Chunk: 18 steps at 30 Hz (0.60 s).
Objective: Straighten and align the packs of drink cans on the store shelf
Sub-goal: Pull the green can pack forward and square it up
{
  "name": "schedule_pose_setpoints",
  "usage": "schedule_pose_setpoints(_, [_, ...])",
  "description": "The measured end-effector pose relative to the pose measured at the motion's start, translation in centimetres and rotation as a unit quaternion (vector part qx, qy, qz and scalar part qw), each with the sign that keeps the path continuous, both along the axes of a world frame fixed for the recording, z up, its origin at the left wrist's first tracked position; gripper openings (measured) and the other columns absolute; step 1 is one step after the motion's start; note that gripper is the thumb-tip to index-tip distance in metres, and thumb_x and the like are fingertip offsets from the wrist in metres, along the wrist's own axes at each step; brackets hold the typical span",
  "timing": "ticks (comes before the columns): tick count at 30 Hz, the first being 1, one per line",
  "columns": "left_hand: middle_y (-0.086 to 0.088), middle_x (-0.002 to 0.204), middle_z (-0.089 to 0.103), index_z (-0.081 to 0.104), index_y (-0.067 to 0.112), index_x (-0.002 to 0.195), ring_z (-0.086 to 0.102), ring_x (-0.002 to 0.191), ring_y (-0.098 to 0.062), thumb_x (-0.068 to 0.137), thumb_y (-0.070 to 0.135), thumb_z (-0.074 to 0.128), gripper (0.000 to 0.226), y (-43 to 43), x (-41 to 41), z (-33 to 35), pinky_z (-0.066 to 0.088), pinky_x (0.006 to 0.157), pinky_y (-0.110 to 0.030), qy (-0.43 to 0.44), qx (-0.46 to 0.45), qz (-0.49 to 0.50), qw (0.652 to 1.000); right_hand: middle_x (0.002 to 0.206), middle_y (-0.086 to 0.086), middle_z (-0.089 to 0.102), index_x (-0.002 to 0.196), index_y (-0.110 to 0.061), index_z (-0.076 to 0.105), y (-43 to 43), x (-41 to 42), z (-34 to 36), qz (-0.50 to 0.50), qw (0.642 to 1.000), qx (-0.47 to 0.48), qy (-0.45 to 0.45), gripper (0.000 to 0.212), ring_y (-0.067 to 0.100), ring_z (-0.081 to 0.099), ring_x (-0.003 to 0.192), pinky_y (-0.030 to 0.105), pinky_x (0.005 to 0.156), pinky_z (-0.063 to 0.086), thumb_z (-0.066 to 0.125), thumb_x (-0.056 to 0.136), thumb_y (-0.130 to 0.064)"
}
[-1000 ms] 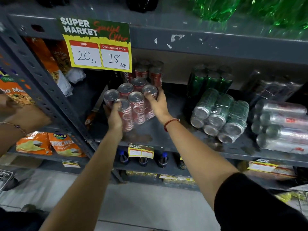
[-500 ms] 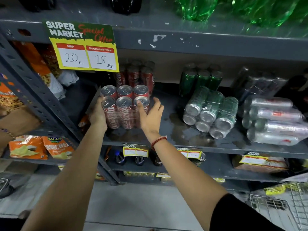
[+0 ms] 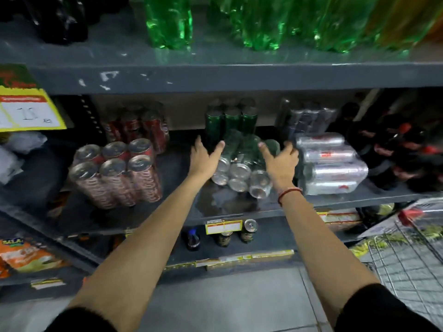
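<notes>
A shrink-wrapped pack of green cans lies on its side, askew, in the middle of the grey shelf. My left hand is at its left side and my right hand at its right side, both with fingers spread; contact is unclear. A red can pack stands upright at the left, free of my hands. A silver can pack lies on its side at the right. Behind stand another red pack, a green pack and a dark pack.
Green bottles stand on the shelf above. A yellow price sign hangs at upper left. Dark bottles fill the far right. Single cans sit on the lower shelf. Snack bags lie lower left, a wire basket lower right.
Both hands let go of the red pack, now upright at the left, and moved right to flank the green pack. The view shifted right.
</notes>
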State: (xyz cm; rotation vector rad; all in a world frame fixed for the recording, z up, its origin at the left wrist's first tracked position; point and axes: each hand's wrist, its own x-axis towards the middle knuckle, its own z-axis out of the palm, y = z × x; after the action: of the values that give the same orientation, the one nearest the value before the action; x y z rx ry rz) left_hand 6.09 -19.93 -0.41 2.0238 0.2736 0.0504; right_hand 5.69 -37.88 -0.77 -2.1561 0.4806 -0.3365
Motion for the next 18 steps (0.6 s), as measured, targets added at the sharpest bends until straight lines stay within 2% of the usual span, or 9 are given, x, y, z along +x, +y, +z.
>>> schedule_pose_setpoints(2, [-0.014, 0.155, 0.027, 0.015, 0.011, 0.148, 0.029, 0.140, -0.032, 0.081, 0.063, 0.051, 0.093, -1.4, 1.7, -0.7, 0.028, 0.110, -0.038, 0.100, -0.002, -0.042, 0.994, 0.149, 0.024, 0.032, 0.145, 0.001, 0.023, -1.6, 0.1, -1.2, 0.033, 0.990, 0.102, 0.092, 0.102, 0.038, 0.032, 0.138, 0.044, 0.112, 0.031, 0.068, 0.075, -0.059])
schedule_pose_setpoints(4, [-0.014, 0.147, 0.041, 0.030, 0.007, 0.143, 0.042, 0.131, -0.032, 0.075, 0.066, 0.058, 0.094, -1.6, 2.9, -1.1, 0.037, 0.103, -0.037, 0.140, 0.000, -0.054, 0.989, 0.142, 0.015, 0.047, 0.141, -0.002, 0.036, -2.2, 0.0, -1.9, 0.054, 0.957, 0.241, 0.155, 0.104, 0.033, 0.046, 0.130, 0.037, 0.110, 0.035, 0.072, 0.066, -0.064])
schedule_pose_setpoints(5, [-0.012, 0.140, 0.049, 0.039, 0.008, 0.138, 0.050, 0.123, -0.030, 0.069, 0.066, 0.063, 0.093, -1.4, 3.2, -1.3, 0.042, 0.098, -0.036, 0.151, -0.019, -0.055, 0.987, 0.136, 0.013, 0.055, 0.136, -0.006, 0.046, -2.3, 0.0, -2.2, 0.065, 0.939, 0.286, 0.178, 0.101, 0.032, 0.053, 0.123, 0.039, 0.109, 0.037, 0.072, 0.060, -0.068])
schedule_pose_setpoints(8, [0.002, 0.115, 0.062, 0.055, 0.018, 0.118, 0.060, 0.096, -0.015, 0.053, 0.069, 0.073, 0.085, -0.7, 3.0, -1.5, 0.046, 0.076, -0.030, 0.186, -0.094, -0.068, 0.976, 0.120, 0.008, 0.066, 0.128, -0.013, 0.055, -2.2, 0.4, -3.1, 0.080, 0.920, 0.330, 0.198, 0.102, 0.028, 0.063, 0.107, 0.042, 0.102, 0.045, 0.072, 0.047, -0.073])
schedule_pose_setpoints(10, [0.006, 0.102, 0.065, 0.060, 0.024, 0.106, 0.059, 0.085, -0.006, 0.057, 0.066, 0.073, 0.066, -0.6, 2.9, -1.8, 0.042, 0.065, -0.026, 0.178, -0.114, -0.074, 0.975, 0.115, 0.009, 0.068, 0.127, -0.011, 0.055, -2.2, 0.6, -3.8, 0.072, 0.912, 0.361, 0.182, 0.104, 0.028, 0.066, 0.102, 0.043, 0.099, 0.049, 0.077, 0.042, -0.068])
schedule_pose_setpoints(12, [0.010, 0.097, 0.065, 0.063, 0.026, 0.107, 0.057, 0.085, -0.004, 0.062, 0.062, 0.073, 0.059, -0.6, 2.6, -2.0, 0.044, 0.072, -0.027, 0.170, -0.122, -0.073, 0.975, 0.110, 0.009, 0.071, 0.123, -0.010, 0.057, -2.3, 0.8, -4.2, 0.073, 0.906, 0.383, 0.165, 0.099, 0.028, 0.069, 0.097, 0.043, 0.096, 0.053, 0.081, 0.042, -0.062])
schedule_pose_setpoints(15, [0.008, 0.106, 0.064, 0.065, 0.027, 0.110, 0.057, 0.100, -0.010, 0.062, 0.059, 0.074, 0.059, 0.2, 1.9, -2.4, 0.044, 0.094, -0.036, 0.162, -0.133, -0.076, 0.975, 0.106, 0.009, 0.072, 0.118, -0.010, 0.059, -2.5, 0.6, -4.5, 0.086, 0.907, 0.388, 0.139, 0.093, 0.026, 0.070, 0.094, 0.044, 0.094, 0.054, 0.083, 0.042, -0.058])
schedule_pose_setpoints(18, [0.012, 0.108, 0.068, 0.066, 0.036, 0.097, 0.058, 0.107, -0.010, 0.048, 0.063, 0.076, 0.057, 1.3, 0.3, -3.1, 0.042, 0.098, -0.038, 0.128, -0.158, -0.092, 0.975, 0.116, 0.003, 0.067, 0.122, -0.020, 0.048, -2.3, -0.1, -4.9, 0.112, 0.930, 0.339, 0.090, 0.093, 0.023, 0.065, 0.106, 0.042, 0.100, 0.050, 0.080, 0.045, -0.062])
